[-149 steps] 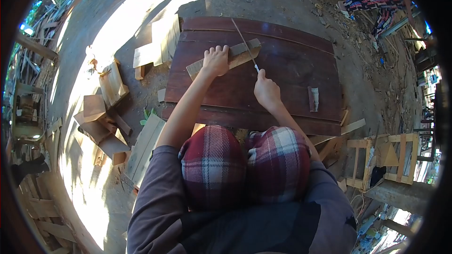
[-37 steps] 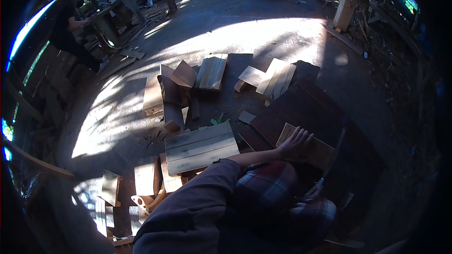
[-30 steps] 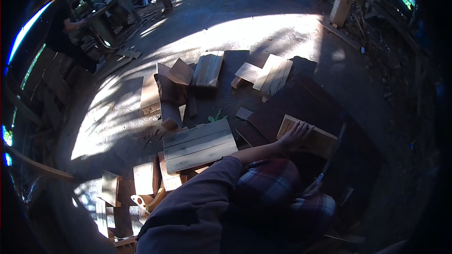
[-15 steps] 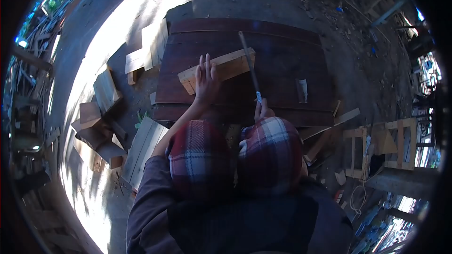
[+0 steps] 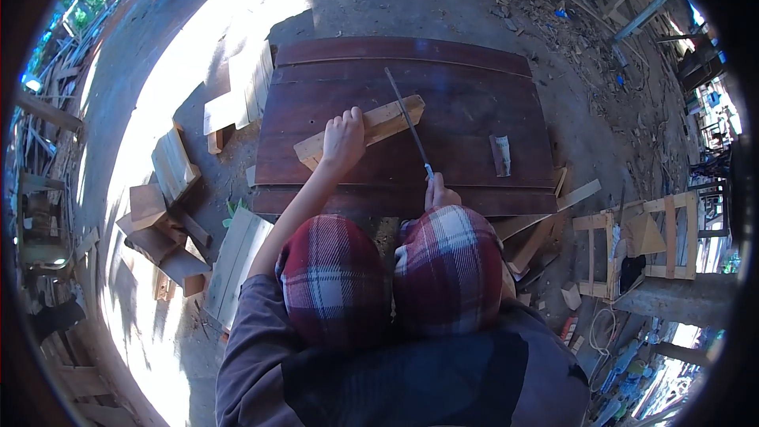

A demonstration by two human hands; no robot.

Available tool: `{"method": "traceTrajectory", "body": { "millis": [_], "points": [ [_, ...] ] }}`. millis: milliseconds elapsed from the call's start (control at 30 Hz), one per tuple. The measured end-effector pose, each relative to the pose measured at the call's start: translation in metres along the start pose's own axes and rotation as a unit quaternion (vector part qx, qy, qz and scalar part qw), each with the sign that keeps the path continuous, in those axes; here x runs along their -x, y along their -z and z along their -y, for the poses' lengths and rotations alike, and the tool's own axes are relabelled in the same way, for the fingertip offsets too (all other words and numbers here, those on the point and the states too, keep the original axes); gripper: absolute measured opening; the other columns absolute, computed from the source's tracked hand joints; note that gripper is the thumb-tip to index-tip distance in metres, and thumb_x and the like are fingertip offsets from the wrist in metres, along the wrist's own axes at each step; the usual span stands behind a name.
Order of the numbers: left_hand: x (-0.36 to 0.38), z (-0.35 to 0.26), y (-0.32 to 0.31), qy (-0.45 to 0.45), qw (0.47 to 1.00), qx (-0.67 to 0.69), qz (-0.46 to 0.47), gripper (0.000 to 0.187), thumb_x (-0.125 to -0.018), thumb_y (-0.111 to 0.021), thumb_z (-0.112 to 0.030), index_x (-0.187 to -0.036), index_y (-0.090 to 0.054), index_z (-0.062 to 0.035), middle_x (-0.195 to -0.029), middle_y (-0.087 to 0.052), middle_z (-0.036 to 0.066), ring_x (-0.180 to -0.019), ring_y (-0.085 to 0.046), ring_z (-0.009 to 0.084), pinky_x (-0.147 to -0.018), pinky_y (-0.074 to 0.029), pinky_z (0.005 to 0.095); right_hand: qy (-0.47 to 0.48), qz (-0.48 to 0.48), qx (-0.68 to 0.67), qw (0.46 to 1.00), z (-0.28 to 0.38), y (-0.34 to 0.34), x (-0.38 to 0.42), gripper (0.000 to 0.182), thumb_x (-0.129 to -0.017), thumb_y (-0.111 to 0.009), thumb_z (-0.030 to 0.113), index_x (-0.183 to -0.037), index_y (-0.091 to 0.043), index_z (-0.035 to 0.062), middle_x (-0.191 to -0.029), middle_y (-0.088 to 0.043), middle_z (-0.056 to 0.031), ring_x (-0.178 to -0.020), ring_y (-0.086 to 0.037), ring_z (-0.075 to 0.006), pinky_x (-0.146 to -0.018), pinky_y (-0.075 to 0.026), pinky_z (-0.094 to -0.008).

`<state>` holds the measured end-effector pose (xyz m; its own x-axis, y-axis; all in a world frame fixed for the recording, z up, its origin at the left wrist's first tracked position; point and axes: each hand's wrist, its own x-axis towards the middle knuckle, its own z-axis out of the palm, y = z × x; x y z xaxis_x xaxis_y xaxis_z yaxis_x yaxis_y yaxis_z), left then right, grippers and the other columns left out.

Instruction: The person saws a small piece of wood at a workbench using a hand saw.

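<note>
A light wooden block (image 5: 383, 124) lies slanted on a dark reddish-brown board (image 5: 458, 142). My left hand (image 5: 344, 140) is closed over the block's left part, fingers wrapped across its top. In my right hand (image 5: 440, 192) is the light-coloured handle end of a long thin metal tool (image 5: 409, 125). The tool's rod crosses the block near its right end, and its far tip points up and left over the board. Whether the tool is a file or a narrow blade I cannot tell.
A torn pale strip (image 5: 501, 156) lies on the board's right part. Wooden boxes and offcuts (image 5: 176, 162) stand on the left ground. A wooden frame (image 5: 670, 236) and loose planks (image 5: 553, 212) are at the right. My plaid-covered knees are at the board's near edge.
My left hand's fingers were stretched out over the block and are now curled round it. The tool's tip and handle have shifted slightly left in view.
</note>
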<state>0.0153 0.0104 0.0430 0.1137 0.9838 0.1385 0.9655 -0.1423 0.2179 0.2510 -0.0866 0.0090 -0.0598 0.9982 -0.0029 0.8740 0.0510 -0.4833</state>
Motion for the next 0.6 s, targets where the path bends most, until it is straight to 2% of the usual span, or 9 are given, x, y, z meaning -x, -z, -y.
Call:
{"method": "traceTrajectory", "body": {
  "millis": [100,133,200,300,433,600],
  "points": [
    [-0.007,-0.004,0.019,0.009,0.998,-0.003,0.056,0.050,-0.071,-0.078,-0.032,-0.098,-0.049,-0.0014,-0.084,-0.066,0.015,-0.078,-0.067,0.0316,-0.069,-0.053,0.0408,0.019,-0.025,0.009,0.999,-0.020,-0.018,0.003,0.024,-0.091,-0.056,0.028,-0.100,-0.045,0.0085,-0.058,-0.060,-0.0159,-0.056,-0.063,-0.0368,-0.048,-0.047,-0.0500],
    [-0.009,-0.005,0.021,0.005,0.998,-0.006,0.070,0.050,-0.071,-0.078,-0.034,-0.097,-0.049,-0.0015,-0.082,-0.067,0.015,-0.076,-0.068,0.0319,-0.067,-0.054,0.0413,0.014,0.000,0.008,1.000,-0.018,-0.011,0.005,0.023,-0.092,-0.054,0.028,-0.100,-0.045,0.0086,-0.058,-0.060,-0.0160,-0.056,-0.063,-0.0369,-0.048,-0.047,-0.0501],
    [-0.010,-0.001,0.020,-0.017,0.997,-0.010,0.069,0.049,-0.071,-0.077,-0.036,-0.095,-0.051,-0.0024,-0.080,-0.068,0.015,-0.075,-0.068,0.0315,-0.067,-0.054,0.0415,0.005,0.050,0.008,0.999,-0.015,0.004,0.008,0.021,-0.093,-0.052,0.027,-0.100,-0.045,0.0087,-0.058,-0.061,-0.0161,-0.056,-0.063,-0.0371,-0.048,-0.047,-0.0504],
    [-0.012,0.005,0.014,-0.023,0.997,0.002,0.067,0.048,-0.072,-0.076,-0.040,-0.095,-0.053,-0.0047,-0.079,-0.068,0.016,-0.075,-0.067,0.0338,-0.067,-0.053,0.0441,0.001,0.035,0.041,0.999,-0.016,0.008,0.011,0.018,-0.094,-0.049,0.024,-0.101,-0.045,0.0082,-0.058,-0.061,-0.0173,-0.057,-0.064,-0.0377,-0.049,-0.048,-0.0508],
    [-0.015,0.008,0.014,-0.019,0.998,0.007,0.063,0.047,-0.072,-0.075,-0.043,-0.094,-0.055,-0.0067,-0.079,-0.068,0.015,-0.074,-0.067,0.0354,-0.067,-0.053,0.0451,0.028,0.089,0.028,0.995,-0.014,0.042,0.017,0.016,-0.095,-0.046,0.021,-0.102,-0.045,0.0074,-0.058,-0.061,-0.0188,-0.058,-0.064,-0.0385,-0.051,-0.048,-0.0519],
    [-0.034,0.007,0.011,-0.046,0.998,-0.014,0.042,0.042,-0.072,-0.075,-0.039,-0.094,-0.055,-0.0081,-0.078,-0.068,0.013,-0.075,-0.067,0.0323,-0.066,-0.052,0.0429,0.029,0.092,0.070,0.993,-0.016,0.051,0.008,0.016,-0.094,-0.045,0.020,-0.101,-0.044,0.0052,-0.059,-0.061,-0.0211,-0.058,-0.063,-0.0408,-0.052,-0.049,-0.0531]
  ]
}}
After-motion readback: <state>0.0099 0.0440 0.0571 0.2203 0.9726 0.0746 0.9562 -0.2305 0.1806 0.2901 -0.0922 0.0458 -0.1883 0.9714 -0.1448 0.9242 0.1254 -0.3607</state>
